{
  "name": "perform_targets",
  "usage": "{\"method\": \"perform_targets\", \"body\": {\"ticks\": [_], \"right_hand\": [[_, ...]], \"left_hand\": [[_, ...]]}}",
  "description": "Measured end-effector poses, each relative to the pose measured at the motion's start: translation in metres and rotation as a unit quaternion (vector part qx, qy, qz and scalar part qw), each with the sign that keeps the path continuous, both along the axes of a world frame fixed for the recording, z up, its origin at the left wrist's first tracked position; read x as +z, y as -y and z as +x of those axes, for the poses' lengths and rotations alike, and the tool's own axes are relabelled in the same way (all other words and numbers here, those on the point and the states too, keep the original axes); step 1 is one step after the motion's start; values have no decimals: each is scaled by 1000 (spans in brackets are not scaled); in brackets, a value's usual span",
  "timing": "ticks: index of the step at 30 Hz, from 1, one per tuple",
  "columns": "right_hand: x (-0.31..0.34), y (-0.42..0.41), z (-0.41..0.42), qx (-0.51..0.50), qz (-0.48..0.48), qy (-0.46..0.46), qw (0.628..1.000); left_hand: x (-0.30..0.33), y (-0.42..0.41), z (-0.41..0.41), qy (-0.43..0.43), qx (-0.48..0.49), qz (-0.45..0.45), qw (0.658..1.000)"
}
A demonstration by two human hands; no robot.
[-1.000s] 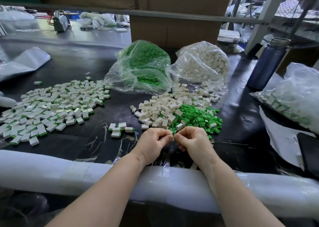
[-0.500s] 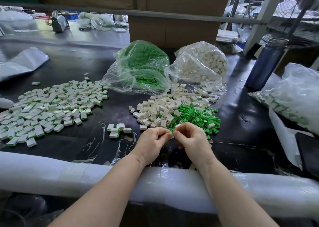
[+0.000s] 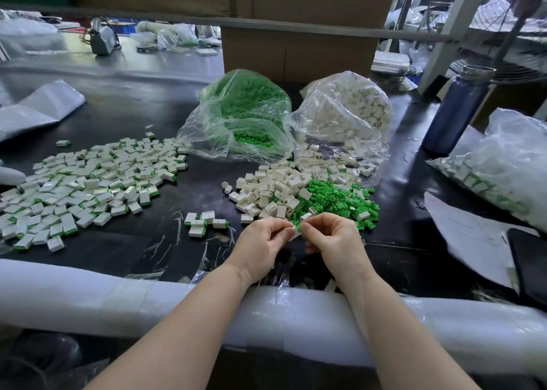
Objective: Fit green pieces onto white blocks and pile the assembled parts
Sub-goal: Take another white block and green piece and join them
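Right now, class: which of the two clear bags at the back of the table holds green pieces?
The left bag, beside the bag of white blocks.

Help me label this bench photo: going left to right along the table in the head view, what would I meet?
Pile of assembled parts → small cluster of assembled parts → loose white blocks → loose green pieces → blue bottle → bag of finished parts.

This was a small-parts assembly workshop: a black workbench (image 3: 154, 250) carried heaps of plastic parts, with bulk bags of green pieces (image 3: 245, 117) behind them, cardboard cartons (image 3: 299, 52) further back, and more cluttered benches beyond.
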State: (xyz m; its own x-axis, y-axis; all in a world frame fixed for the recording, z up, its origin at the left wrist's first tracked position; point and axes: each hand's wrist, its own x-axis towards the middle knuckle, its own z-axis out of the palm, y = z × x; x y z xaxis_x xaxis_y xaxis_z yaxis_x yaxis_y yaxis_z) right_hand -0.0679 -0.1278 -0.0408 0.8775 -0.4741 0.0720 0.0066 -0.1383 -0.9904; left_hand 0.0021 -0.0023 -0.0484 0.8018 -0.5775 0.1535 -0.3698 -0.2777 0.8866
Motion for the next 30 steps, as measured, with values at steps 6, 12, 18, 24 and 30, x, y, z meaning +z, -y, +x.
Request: {"method": "perform_targets", "body": {"ticks": [6, 12, 18, 24, 30], "right_hand": [[-1, -2, 1, -4, -27, -32, 999], [1, -1, -1, 17, -52, -73, 996], [0, -3, 0, 11, -70, -60, 996], [1, -2, 0, -3, 5, 0, 1000], [3, -3, -2, 23, 17, 20, 999]], "left_hand": [[0, -1, -1, -19, -1, 10, 1000], [1, -1, -3, 39, -10, 56, 998], [2, 0, -4, 49, -8, 48, 998], [5, 2, -5, -31, 0, -12, 999], [7, 1, -7, -71, 8, -40, 997]]}}
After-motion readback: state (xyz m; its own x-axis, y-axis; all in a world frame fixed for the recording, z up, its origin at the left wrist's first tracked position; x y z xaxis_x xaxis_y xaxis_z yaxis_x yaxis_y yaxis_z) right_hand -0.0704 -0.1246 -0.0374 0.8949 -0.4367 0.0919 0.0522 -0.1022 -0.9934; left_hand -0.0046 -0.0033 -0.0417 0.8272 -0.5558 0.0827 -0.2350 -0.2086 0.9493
